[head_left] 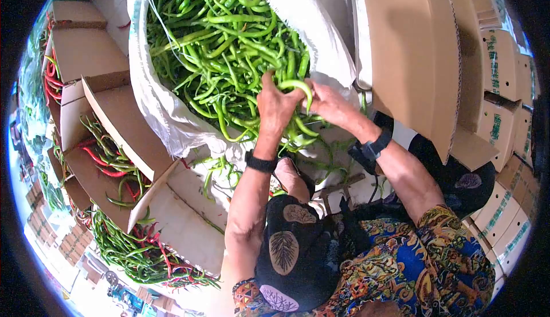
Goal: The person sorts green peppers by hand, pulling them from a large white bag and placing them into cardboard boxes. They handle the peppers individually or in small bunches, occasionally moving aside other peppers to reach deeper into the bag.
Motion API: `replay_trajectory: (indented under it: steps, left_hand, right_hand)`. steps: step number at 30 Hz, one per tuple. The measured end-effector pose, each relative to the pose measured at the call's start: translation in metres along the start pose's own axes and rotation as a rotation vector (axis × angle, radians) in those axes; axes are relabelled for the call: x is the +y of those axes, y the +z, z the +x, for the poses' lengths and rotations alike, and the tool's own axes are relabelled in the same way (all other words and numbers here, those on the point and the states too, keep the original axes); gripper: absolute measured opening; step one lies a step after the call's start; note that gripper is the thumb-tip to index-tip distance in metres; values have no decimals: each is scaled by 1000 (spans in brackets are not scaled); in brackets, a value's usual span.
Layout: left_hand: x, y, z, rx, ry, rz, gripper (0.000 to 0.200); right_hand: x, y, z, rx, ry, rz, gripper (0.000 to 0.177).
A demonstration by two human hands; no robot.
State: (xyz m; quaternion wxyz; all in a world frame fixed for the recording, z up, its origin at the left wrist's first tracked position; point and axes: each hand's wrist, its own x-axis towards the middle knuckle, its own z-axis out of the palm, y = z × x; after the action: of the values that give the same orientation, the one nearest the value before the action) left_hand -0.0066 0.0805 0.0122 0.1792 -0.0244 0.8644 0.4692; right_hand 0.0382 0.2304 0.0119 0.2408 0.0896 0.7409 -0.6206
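A curved green chili pepper [302, 86] lies between the thumb and fingers of my left hand [273, 104], which is closed on it. My right hand [327, 104] meets it from the right, with its fingers bent in just behind the pepper's hanging end. Whatever those right fingers hold is hidden. Both hands are over the near right edge of a large white sack [150, 102], whose mouth is wide and full of long green chili peppers [229, 42]. More green peppers hang below my hands at the sack's edge.
At left, a cardboard box [117, 128] holds green and red peppers. Below it lies a heap of green and red peppers [123, 248]. A large cardboard box [409, 53] stands close on the right, with stacked cartons [498, 76] beyond. Loose peppers [220, 173] lie near my feet.
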Motion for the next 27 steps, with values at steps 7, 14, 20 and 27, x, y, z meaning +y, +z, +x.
replay_trajectory:
  steps: [7,14,20,27]
  left_hand:
    - [-7,0,10,-81,-113,-282,72]
    - [-10,-17,1,-241,-105,-223,59]
    - [43,-70,-26,-384,-374,-549,60]
    - [40,-116,-44,-299,-261,-913,62]
  right_hand:
    - [-4,-24,-7,-224,192,433,43]
    - [13,-14,11,254,95,-372,41]
    - [-7,-30,-10,-10,215,-993,15]
    - [-3,-49,-17,-126,101,-904,31]
